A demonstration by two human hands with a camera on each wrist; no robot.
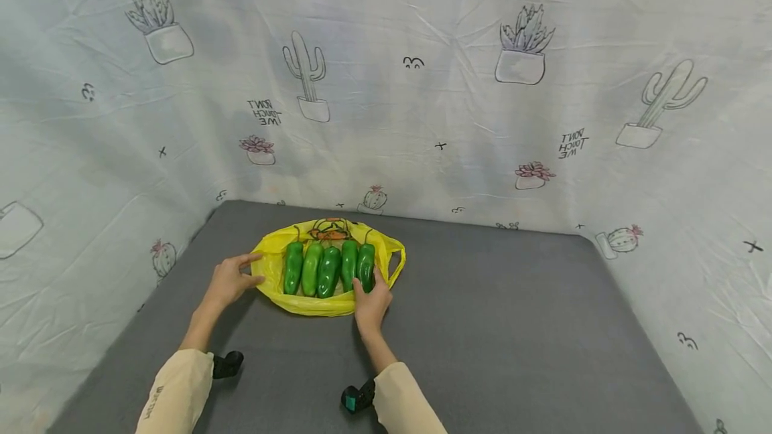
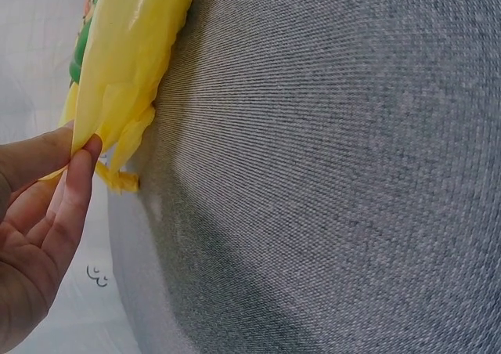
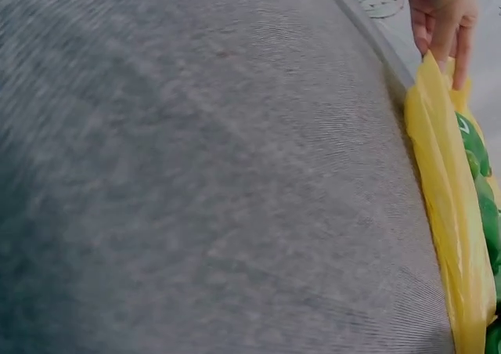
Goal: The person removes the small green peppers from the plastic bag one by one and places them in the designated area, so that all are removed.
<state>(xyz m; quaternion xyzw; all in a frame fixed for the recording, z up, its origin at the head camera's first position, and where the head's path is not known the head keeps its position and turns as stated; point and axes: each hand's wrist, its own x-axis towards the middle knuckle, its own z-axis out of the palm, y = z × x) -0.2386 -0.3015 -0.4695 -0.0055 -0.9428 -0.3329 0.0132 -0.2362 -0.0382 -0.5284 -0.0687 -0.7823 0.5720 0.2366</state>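
A yellow plastic bag (image 1: pixel 322 308) lies with its mouth spread, and several long green peppers (image 1: pixel 329 272) sit side by side in it, stems pointing away. My left hand (image 1: pixel 228 280) pinches the bag's left edge between thumb and fingers; the left wrist view shows this hand (image 2: pixel 39 229) close up on the thin yellow film. At the bag's right end, my right hand (image 1: pixel 372 301) holds the lower end of the rightmost pepper (image 1: pixel 365 261), thumb on one side and a finger on the other. The right wrist view shows my left hand (image 3: pixel 445 17) at the bag's far end.
A grey cloth-covered table (image 1: pixel 519 327) extends around the bag, widest to the right. White curtains (image 1: pixel 386 86) printed with potted cacti enclose its back and sides. A bag handle loop (image 1: pixel 398 263) sticks out at the right. Black wrist cameras (image 1: pixel 228 364) sit on both sleeves.
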